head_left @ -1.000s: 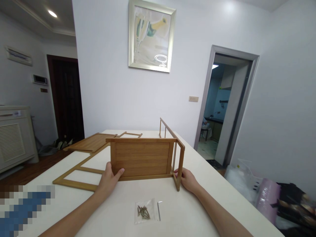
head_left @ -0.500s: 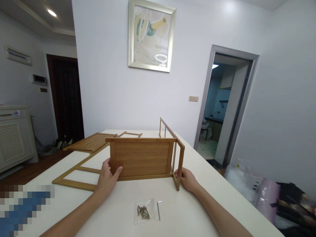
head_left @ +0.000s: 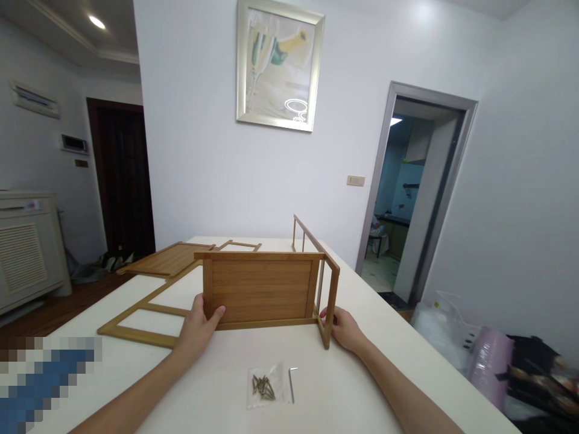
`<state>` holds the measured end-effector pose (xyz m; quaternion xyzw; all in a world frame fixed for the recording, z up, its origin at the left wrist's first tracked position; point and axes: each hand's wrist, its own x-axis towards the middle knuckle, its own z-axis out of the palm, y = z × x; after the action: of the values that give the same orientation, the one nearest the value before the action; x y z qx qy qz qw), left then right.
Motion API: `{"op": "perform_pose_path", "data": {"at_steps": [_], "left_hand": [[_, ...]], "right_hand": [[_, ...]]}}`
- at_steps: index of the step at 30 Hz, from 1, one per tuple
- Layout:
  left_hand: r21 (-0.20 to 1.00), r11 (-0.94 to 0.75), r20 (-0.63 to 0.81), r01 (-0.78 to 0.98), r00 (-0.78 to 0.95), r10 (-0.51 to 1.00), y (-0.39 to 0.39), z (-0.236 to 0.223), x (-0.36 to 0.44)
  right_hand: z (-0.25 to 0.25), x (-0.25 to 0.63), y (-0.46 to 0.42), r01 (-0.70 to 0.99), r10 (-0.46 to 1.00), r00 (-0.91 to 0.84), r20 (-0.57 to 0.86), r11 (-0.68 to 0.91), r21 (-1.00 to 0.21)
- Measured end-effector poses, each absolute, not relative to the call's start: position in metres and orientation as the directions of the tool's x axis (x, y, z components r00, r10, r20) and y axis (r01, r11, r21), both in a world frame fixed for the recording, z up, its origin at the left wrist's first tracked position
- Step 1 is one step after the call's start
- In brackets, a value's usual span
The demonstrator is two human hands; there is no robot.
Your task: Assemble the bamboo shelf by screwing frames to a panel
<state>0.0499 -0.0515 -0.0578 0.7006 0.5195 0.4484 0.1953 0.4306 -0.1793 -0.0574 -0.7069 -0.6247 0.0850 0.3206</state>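
A wooden shelf panel [head_left: 262, 289] stands on its long edge on the white table, its right end against an upright wooden side frame [head_left: 332, 301]. My left hand [head_left: 199, 322] grips the panel's left end, thumb on the near face and fingers behind. At the frame's lower corner, my right hand [head_left: 344, 328] is closed around the rail, with some fingertips hidden behind it. In front of the panel lie a clear bag of screws [head_left: 265, 386] and an Allen key [head_left: 292, 386].
Another wooden side frame [head_left: 145, 307] lies flat at the left, with a second wooden panel [head_left: 169, 259] behind it. The white table [head_left: 353, 392] ends near the wall. Bubble wrap [head_left: 491, 361] and packaging are piled on the right beyond the table edge.
The view has shifted very slightly. Both hands keep the same hold, and the panel and frame stay in place.
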Motion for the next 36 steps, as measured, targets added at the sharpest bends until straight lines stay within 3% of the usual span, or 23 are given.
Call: {"op": "perform_pose_path", "data": {"at_steps": [36], "left_hand": [[0.732,-0.393,0.434,0.557,0.063,0.899,-0.0512,-0.0585,0.0501]], "right_hand": [[-0.0552,0.4241,-0.1853,0.868,0.931,0.185,0.314,-0.005,-0.496]]}}
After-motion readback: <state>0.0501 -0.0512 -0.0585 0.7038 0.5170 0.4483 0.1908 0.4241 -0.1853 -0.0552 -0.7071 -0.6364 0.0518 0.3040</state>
